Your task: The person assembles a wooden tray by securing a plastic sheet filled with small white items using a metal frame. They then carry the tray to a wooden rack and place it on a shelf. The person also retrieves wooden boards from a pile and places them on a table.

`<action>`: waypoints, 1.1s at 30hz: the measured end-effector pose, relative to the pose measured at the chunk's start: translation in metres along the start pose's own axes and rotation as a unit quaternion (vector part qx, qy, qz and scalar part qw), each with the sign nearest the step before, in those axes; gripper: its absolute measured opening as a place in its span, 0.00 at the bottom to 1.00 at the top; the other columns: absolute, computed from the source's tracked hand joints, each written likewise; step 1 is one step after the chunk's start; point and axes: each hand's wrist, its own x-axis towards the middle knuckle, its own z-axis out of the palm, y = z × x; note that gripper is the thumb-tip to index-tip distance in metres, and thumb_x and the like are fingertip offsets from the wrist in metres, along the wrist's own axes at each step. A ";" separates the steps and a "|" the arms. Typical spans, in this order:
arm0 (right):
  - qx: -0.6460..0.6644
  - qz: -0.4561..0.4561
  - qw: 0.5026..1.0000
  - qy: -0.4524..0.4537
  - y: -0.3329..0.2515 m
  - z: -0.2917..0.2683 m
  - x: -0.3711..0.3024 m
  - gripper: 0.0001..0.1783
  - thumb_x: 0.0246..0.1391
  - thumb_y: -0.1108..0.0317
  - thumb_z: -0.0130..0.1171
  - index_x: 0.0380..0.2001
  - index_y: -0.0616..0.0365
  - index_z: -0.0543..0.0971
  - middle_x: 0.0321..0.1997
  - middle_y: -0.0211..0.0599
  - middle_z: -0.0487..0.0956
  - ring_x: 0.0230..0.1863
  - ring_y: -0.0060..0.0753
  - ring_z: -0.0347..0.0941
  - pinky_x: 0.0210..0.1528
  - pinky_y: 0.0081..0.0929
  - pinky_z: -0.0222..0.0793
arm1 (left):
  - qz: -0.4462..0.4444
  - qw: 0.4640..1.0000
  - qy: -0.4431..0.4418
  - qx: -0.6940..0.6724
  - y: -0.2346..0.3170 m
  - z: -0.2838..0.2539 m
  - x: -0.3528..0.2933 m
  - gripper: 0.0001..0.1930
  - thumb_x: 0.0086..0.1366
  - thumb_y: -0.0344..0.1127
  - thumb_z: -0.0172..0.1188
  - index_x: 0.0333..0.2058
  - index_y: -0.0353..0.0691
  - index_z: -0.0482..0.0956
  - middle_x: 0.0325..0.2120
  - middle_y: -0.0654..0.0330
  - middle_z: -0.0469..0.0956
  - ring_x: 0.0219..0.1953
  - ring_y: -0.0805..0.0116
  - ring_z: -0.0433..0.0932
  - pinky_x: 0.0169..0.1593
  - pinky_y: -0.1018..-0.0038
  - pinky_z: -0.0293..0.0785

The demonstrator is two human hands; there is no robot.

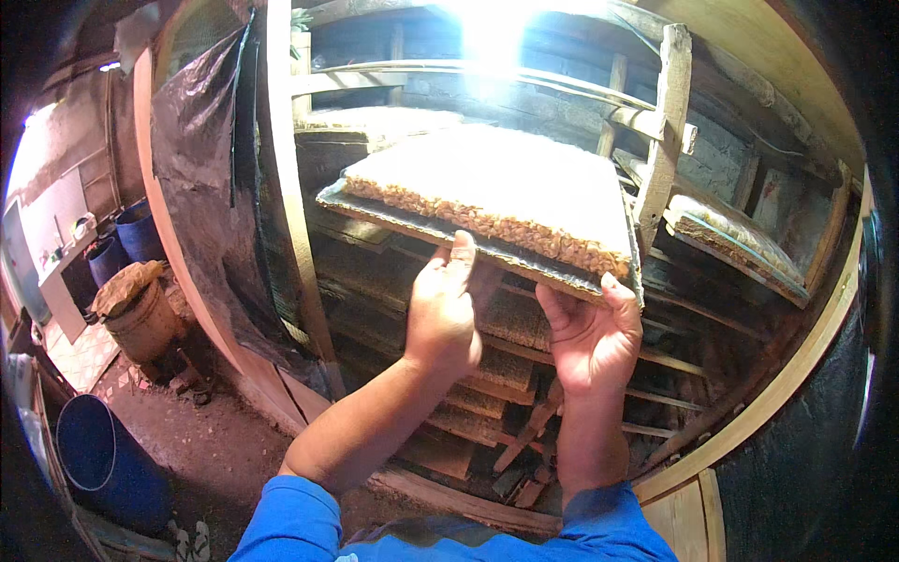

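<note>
A wide slab of tempeh (506,178) lies on a thin flat tray (393,216) in front of me. Its top is glaring white, and brown beans show along its near edge. My left hand (442,314) grips the tray's near edge around the middle, thumb on top and fingers hidden underneath. Closer to the right corner, my right hand (595,337) holds the same edge from below, palm up, with the thumb at the rim. The tray tilts down to the right in this view. Whether its far side rests on the rack is hidden by the slab.
Wooden racks (667,131) surround the tray, with several loaded trays stacked below (468,412). Another slab on a tray (735,239) sits at right. Dark plastic sheeting (201,169) hangs at left. Blue barrels (103,450) and a covered bucket (139,314) stand on the floor.
</note>
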 end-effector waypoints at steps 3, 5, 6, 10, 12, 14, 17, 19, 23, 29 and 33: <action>0.004 -0.008 1.000 -0.015 -0.006 -0.009 0.003 0.22 0.58 0.68 0.51 0.55 0.62 0.66 0.51 0.49 0.77 0.50 0.50 0.77 0.53 0.53 0.78 | 0.017 0.999 0.035 -0.007 0.012 -0.029 0.012 0.18 0.73 0.42 0.47 0.55 0.38 0.65 0.50 0.57 0.72 0.51 0.58 0.74 0.58 0.59 0.70; 0.008 -0.011 1.000 -0.011 -0.011 -0.017 0.005 0.23 0.58 0.67 0.50 0.56 0.64 0.66 0.52 0.49 0.77 0.51 0.51 0.77 0.53 0.55 0.77 | 0.037 0.997 0.070 0.004 0.017 -0.042 0.026 0.18 0.73 0.42 0.47 0.55 0.39 0.65 0.49 0.58 0.72 0.50 0.59 0.75 0.58 0.60 0.72; 0.013 -0.008 1.000 -0.015 -0.012 -0.022 0.008 0.24 0.58 0.67 0.50 0.56 0.64 0.66 0.52 0.49 0.77 0.50 0.51 0.77 0.53 0.55 0.77 | 0.044 0.997 0.034 0.045 0.022 -0.049 0.030 0.23 0.73 0.42 0.49 0.59 0.34 0.60 0.51 0.55 0.70 0.51 0.60 0.74 0.59 0.60 0.72; 0.008 -0.004 1.000 -0.005 -0.014 -0.027 0.018 0.23 0.57 0.66 0.51 0.55 0.64 0.67 0.50 0.48 0.78 0.49 0.49 0.78 0.53 0.54 0.77 | 0.042 0.998 0.039 0.025 0.018 -0.042 0.038 0.21 0.73 0.41 0.48 0.58 0.36 0.62 0.49 0.56 0.70 0.50 0.61 0.75 0.57 0.62 0.74; -0.012 -0.007 1.000 0.001 -0.014 -0.031 0.028 0.22 0.56 0.67 0.51 0.54 0.64 0.68 0.48 0.47 0.78 0.47 0.49 0.78 0.53 0.54 0.77 | 0.041 0.998 0.028 0.025 0.016 -0.042 0.047 0.22 0.72 0.41 0.50 0.59 0.36 0.60 0.49 0.57 0.70 0.50 0.60 0.75 0.56 0.62 0.74; -0.010 0.000 1.000 0.008 -0.015 -0.035 0.039 0.22 0.55 0.67 0.50 0.53 0.63 0.68 0.48 0.47 0.78 0.46 0.49 0.79 0.52 0.54 0.77 | 0.028 0.998 0.046 0.021 0.011 -0.041 0.057 0.23 0.71 0.39 0.52 0.59 0.36 0.58 0.48 0.58 0.68 0.49 0.60 0.75 0.55 0.63 0.75; -0.026 -0.009 1.000 0.003 -0.018 -0.045 0.058 0.21 0.56 0.68 0.49 0.53 0.61 0.69 0.48 0.44 0.78 0.47 0.49 0.78 0.51 0.52 0.78 | 0.011 0.998 0.063 0.011 0.000 -0.039 0.075 0.25 0.71 0.38 0.53 0.60 0.35 0.57 0.48 0.57 0.67 0.48 0.58 0.75 0.55 0.61 0.75; -0.035 -0.012 0.999 -0.005 -0.016 -0.054 0.073 0.21 0.56 0.68 0.49 0.53 0.61 0.69 0.49 0.43 0.77 0.48 0.49 0.78 0.51 0.52 0.77 | 0.007 1.000 0.019 0.019 -0.008 -0.053 0.096 0.28 0.71 0.38 0.52 0.63 0.36 0.52 0.52 0.55 0.64 0.49 0.55 0.74 0.56 0.58 0.74; -0.036 -0.008 0.999 -0.002 -0.021 -0.065 0.099 0.18 0.56 0.67 0.51 0.49 0.60 0.72 0.48 0.41 0.78 0.48 0.48 0.77 0.52 0.49 0.78 | 0.016 0.998 0.035 0.045 -0.020 -0.049 0.113 0.25 0.73 0.37 0.46 0.63 0.34 0.53 0.62 0.53 0.56 0.61 0.56 0.64 0.58 0.61 0.73; -0.067 -0.022 0.997 0.033 -0.024 -0.075 0.141 0.21 0.57 0.65 0.50 0.53 0.62 0.70 0.51 0.44 0.77 0.51 0.47 0.76 0.48 0.45 0.80 | -0.068 0.992 0.068 0.075 -0.027 -0.036 0.159 0.23 0.74 0.37 0.36 0.65 0.43 0.55 0.42 0.59 0.75 0.56 0.59 0.66 0.58 0.61 0.68; -0.059 -0.007 0.997 0.047 -0.025 -0.080 0.159 0.16 0.57 0.65 0.52 0.47 0.58 0.72 0.48 0.44 0.78 0.49 0.47 0.76 0.49 0.50 0.78 | -0.044 0.992 -0.002 0.115 -0.037 -0.050 0.184 0.35 0.70 0.43 0.50 0.67 0.35 0.44 0.61 0.51 0.55 0.60 0.50 0.66 0.61 0.58 0.67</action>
